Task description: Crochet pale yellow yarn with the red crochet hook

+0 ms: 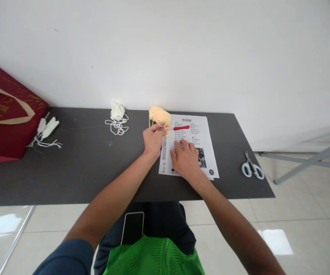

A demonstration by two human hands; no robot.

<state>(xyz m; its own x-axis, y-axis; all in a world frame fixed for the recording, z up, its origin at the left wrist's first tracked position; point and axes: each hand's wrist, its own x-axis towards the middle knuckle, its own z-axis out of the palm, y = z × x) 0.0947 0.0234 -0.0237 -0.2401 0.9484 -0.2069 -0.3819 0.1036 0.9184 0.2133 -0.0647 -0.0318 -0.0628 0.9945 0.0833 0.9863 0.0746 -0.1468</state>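
Observation:
My left hand (153,139) is closed in a pinch on a crochet hook with a red handle (181,128), which points right over the printed sheet. A strand of pale yellow yarn runs from that hand to a yellow yarn ball (159,114) just behind it. My right hand (185,159) lies flat with fingers stretched out on the white instruction sheet (199,137), pressing on its lower left part. Both rest on a dark table (90,164).
A loose bundle of white yarn (117,118) lies left of the yellow ball. White tassel-like pieces (47,131) sit by a red bag (4,114) at the far left. White-handled scissors (252,167) lie at the right edge. A phone (132,227) rests on my lap.

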